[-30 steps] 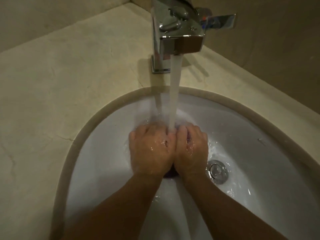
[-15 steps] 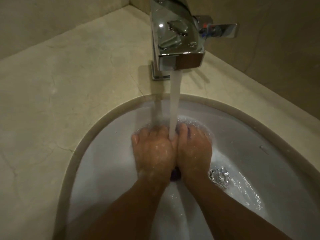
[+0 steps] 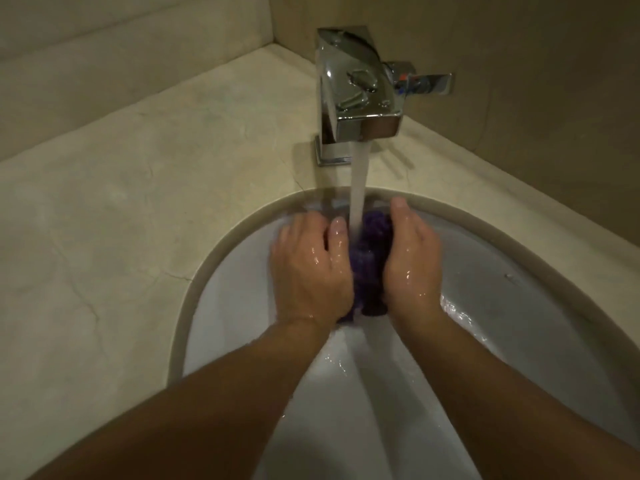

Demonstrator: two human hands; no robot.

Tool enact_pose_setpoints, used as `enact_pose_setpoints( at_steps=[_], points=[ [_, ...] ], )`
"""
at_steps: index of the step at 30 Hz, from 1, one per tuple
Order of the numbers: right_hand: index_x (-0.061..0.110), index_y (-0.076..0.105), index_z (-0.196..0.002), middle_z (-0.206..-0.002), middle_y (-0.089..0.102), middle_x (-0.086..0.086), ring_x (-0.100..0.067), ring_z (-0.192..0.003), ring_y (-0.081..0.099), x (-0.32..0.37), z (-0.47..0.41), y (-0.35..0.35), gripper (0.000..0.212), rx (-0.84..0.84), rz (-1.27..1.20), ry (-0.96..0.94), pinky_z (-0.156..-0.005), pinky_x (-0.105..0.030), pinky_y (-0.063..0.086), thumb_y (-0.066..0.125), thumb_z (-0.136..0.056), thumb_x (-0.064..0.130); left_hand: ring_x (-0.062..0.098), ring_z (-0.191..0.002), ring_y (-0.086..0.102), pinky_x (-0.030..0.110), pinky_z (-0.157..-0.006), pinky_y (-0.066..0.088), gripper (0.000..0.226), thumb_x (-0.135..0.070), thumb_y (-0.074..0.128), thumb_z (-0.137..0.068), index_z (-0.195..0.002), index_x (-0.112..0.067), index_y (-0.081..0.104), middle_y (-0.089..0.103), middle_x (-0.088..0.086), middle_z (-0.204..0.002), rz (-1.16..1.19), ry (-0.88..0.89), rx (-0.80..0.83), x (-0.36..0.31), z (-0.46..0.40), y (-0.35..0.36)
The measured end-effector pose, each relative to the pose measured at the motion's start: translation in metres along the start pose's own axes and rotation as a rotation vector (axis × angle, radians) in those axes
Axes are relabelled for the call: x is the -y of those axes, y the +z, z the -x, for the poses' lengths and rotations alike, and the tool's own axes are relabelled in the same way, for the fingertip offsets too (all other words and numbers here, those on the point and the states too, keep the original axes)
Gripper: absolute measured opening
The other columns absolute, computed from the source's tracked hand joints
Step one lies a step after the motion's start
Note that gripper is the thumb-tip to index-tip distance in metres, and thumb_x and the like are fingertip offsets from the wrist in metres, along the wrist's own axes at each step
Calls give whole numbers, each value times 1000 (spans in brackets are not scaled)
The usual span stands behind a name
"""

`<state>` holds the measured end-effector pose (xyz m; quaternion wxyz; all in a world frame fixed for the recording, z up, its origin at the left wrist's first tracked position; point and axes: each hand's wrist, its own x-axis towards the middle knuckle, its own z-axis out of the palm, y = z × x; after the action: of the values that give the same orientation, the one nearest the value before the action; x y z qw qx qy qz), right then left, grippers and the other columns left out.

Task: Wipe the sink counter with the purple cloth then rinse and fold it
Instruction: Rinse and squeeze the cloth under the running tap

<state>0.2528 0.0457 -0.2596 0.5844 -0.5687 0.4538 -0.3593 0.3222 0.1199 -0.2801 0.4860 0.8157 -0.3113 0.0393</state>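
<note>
Polished chrome metal on the faucet [image 3: 360, 95] at 12 o'clock, mirror-glossy. Matt beige stone with thin veins for the counter [image 3: 145, 188] at 9 o'clock. Smooth, glossy white ceramic in the sink [image 3: 540, 327]. Wet, nubby cloth, the purple cloth [image 3: 369, 261], soaked dark.

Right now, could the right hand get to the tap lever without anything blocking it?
Probably yes. The lever juts out on the faucet's right side, with open space above the right hand. But that hand grips the purple cloth and must let go.
</note>
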Motion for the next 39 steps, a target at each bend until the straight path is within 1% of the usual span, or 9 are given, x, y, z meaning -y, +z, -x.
enact_pose_setpoints(
  at_steps=[4,6,8,10,17,21,25,32,39],
  points=[
    [20,74,-59,-72,75,4,-13,-76,70,-1,-2,-3,53,96,-112,76,-95,-42,53,52,-99,46,19,-87,48,34,-79,43,27,-42,43,-93,-82,-20,54,51,-1,-90,19,-18,-57,-5,-5,1],
    [31,80,-90,-100,77,8,-8,-97,69,-24,-2,-9,24,103,24,-18,-105,-41,48,56,-92,37,21,-95,49,38,-84,46,28,-39,47,-86,-95,-16,59,54,2,-101,-105,-20,1,7,1,4],
    [39,65,-128,-131,62,16,-4,-120,58,-48,4,-14,44,152,182,-88,-112,-32,41,55,-85,35,22,-102,51,39,-88,45,33,-36,47,-84,-106,-15,60,57,3,-110,-208,12,99,20,11,7],
    [38,53,-142,-133,52,20,-6,-127,50,-63,9,-13,56,172,317,-130,-109,-29,38,50,-87,38,21,-108,53,37,-91,44,37,-36,42,-89,-114,-16,61,60,4,-117,-274,58,183,29,20,8],
    [23,69,-103,-100,66,12,-7,-90,48,-79,14,3,46,47,457,-300,-83,-29,39,31,-91,46,19,-76,62,43,-78,49,50,-35,26,-102,-89,-20,72,69,-3,-81,-240,140,228,36,29,13],
    [35,51,-78,-79,52,18,-8,-77,40,-83,9,6,20,-7,491,-306,-72,-28,35,39,-94,36,21,-60,58,45,-68,52,49,-34,30,-99,-69,-19,65,62,-1,-64,-263,85,193,31,25,16],
    [40,35,-61,-62,45,17,-12,-71,39,-78,2,9,33,-34,522,-279,-67,-31,31,47,-92,36,25,-57,59,38,-63,49,30,-21,43,-89,-63,-21,59,60,0,-59,-584,153,249,27,22,22],
    [30,38,-61,-53,31,13,-10,-52,33,-78,-15,9,29,-89,591,-439,-62,-26,31,43,-90,32,18,-80,59,34,-80,43,13,-41,58,-91,-82,-31,59,59,-8,-76,-731,-32,374,17,19,35],
    [19,66,-72,-65,60,6,-8,-63,43,-86,-20,5,31,-85,694,-494,-71,-37,54,45,-94,27,19,-87,63,39,-84,47,30,-47,49,-97,-89,-26,69,67,-5,-82,-667,-58,283,12,20,38]
  ],
)
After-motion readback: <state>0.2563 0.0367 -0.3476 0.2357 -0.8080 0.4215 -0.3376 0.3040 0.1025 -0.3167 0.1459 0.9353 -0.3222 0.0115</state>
